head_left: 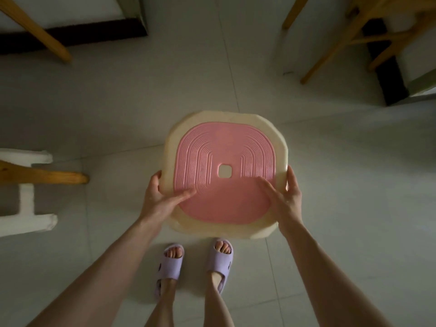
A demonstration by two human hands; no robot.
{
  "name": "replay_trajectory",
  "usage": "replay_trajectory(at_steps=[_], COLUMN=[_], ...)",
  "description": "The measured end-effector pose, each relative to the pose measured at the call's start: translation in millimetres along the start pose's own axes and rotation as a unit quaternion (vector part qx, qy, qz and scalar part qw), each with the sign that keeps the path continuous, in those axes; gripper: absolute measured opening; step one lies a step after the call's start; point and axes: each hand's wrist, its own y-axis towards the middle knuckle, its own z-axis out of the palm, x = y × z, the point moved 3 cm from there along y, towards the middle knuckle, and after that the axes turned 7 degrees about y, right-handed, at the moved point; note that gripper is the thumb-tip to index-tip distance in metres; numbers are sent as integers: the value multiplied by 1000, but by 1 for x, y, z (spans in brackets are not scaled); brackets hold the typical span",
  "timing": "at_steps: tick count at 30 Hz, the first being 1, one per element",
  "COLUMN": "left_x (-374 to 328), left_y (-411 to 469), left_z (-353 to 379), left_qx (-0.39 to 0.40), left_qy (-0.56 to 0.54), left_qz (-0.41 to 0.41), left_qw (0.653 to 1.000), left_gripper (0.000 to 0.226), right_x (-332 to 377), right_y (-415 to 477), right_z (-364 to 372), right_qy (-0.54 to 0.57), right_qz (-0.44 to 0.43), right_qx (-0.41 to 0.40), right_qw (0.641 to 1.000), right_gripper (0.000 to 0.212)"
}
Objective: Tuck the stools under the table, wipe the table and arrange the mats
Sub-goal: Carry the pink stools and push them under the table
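Observation:
A plastic stool (226,138) with a cream rim and a ribbed pink seat fills the middle of the head view, seen from straight above. My left hand (162,197) grips its left edge, thumb on the pink seat and fingers wrapped under the rim. On the right edge my right hand (284,197) holds the stool the same way. The stool's legs are hidden beneath the seat, so I cannot tell whether it rests on the floor. The table top is out of view.
Wooden legs (40,31) slant in at the top left, and more wooden legs (330,50) at the top right. A white frame with a wooden bar (35,178) stands at the left. My feet in lilac slippers (195,263) stand on the pale tiled floor.

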Motion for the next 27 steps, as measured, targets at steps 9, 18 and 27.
replay_trajectory(at_steps=[9, 18, 27], left_x=[-41, -81, -83], left_y=[0, 59, 98], left_z=[-61, -153, -223], left_qx=[-45, -138, -213], left_qy=[-120, -186, -238], left_qz=[-13, -29, -75], left_qw=[992, 972, 944], left_gripper=[95, 92, 96], right_x=[108, 205, 251], right_y=[18, 53, 77], right_z=[65, 198, 327], right_qy=[-71, -140, -215], right_qz=[-71, -106, -133], right_qx=[63, 132, 213], right_qw=[993, 976, 944], right_gripper=[80, 81, 86])
